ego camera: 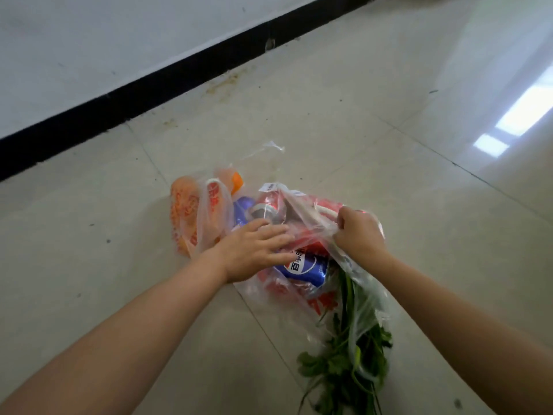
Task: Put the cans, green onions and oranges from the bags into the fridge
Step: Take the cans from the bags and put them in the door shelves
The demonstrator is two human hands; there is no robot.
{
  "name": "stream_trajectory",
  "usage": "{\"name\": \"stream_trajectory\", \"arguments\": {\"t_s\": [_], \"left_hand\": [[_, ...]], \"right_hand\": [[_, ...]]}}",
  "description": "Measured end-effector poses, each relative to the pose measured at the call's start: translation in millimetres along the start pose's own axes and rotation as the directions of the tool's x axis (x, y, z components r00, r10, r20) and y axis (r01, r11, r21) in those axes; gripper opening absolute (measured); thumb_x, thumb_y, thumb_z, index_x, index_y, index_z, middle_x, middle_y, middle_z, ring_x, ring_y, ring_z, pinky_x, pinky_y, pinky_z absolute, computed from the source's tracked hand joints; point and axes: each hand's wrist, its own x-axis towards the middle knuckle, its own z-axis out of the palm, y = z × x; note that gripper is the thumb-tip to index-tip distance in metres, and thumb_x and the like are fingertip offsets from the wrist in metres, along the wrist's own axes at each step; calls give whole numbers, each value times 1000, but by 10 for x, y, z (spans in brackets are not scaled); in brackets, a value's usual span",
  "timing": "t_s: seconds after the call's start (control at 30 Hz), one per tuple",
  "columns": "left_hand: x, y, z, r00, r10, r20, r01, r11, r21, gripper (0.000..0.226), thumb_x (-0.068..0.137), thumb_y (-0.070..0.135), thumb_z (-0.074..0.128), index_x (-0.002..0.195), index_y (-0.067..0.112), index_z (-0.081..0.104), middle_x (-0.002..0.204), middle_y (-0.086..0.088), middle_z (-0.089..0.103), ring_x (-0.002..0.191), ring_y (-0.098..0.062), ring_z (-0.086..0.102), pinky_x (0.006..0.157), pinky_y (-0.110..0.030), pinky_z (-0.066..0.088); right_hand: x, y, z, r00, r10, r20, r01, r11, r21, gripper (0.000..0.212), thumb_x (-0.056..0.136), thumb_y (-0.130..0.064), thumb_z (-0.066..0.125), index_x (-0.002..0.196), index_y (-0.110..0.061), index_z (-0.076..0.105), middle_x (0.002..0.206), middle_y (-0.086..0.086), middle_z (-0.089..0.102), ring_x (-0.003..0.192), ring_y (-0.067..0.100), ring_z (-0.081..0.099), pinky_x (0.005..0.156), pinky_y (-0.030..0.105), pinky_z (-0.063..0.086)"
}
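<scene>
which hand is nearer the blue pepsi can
Left. The left hand lies flat with its fingertips at the blue Pepsi can; the right hand pinches the bag plastic above and right of it.

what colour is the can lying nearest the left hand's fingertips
Blue, with a red, white and blue round logo: the can shows best in the head view, inside the clear bag.

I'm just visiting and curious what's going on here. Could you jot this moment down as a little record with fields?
Place: tiled floor beside a white wall with a black baseboard
Left hand: open, fingers straight, reaching into the clear plastic bag of cans
Right hand: grips the bag's edge, pulling it open
Cans: a blue Pepsi can and red cans, lying in the bag
Greens: leafy stems sticking out of a bag, on the floor
Other bag: orange-printed bag, on the left
Fridge: not in view
</scene>
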Motion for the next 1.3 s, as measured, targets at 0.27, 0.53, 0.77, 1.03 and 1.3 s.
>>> {"name": "stream_trajectory", "arguments": {"t_s": [0.27, 0.53, 0.77, 1.03, 1.3], "left_hand": [[-66, -39, -124, 781, -356, 513, 355, 929, 104, 49, 101, 17, 25, 149, 8, 20, 160, -6, 1, 148, -24, -8, 118, -47, -6], [-55, -130, -94, 688, -480, 544, 438, 873, 216, 54, 101, 20, 30, 151, 14, 10, 158, -2, -18, 146, -28, -18, 117, -52, -5], [-11, -247, 17, 639, -516, 571, 486, 846, 221, 54, 102, 20, 29, 151, 13, 7, 159, -3, -14, 147, -27, -15, 116, -51, -5], [-11, -185, -27, 694, -478, 538, 475, 866, 157, 49, 102, 20, 23, 150, 12, 19, 161, -3, 1, 149, -22, -6, 118, -49, -2], [-220, -78, 156, 870, -435, 232, 396, 897, 199, 36, 62, 15, 43, 61, 14, 79, 78, -1, 78, 73, -19, 75, 76, -35, 43]], "right_hand": [[-253, -204, 145, 932, -346, 106, 355, 931, -88, 23, 88, -6, 51, 109, -5, 59, 102, 4, 60, 97, 19, 55, 83, 22, 49], [-85, -129, 306, 791, -532, 303, 595, 783, -180, 35, 91, -13, 46, 125, -12, 55, 134, 3, 52, 121, 22, 48, 107, 32, 39], [86, -72, 184, 845, -470, 256, 509, 853, -116, 33, 94, -16, 43, 124, -12, 57, 130, 4, 56, 121, 19, 50, 109, 28, 36], [-53, -406, 676, 774, -386, 501, 590, 726, -352, 64, 92, -25, 46, 147, -16, 14, 131, 20, 44, 120, 37, 42, 94, 40, 41], [-359, -477, 869, 849, -263, 458, 438, 834, -334, 64, 80, -19, 62, 135, -10, 31, 134, 16, 42, 120, 35, 44, 99, 42, 36]]}}
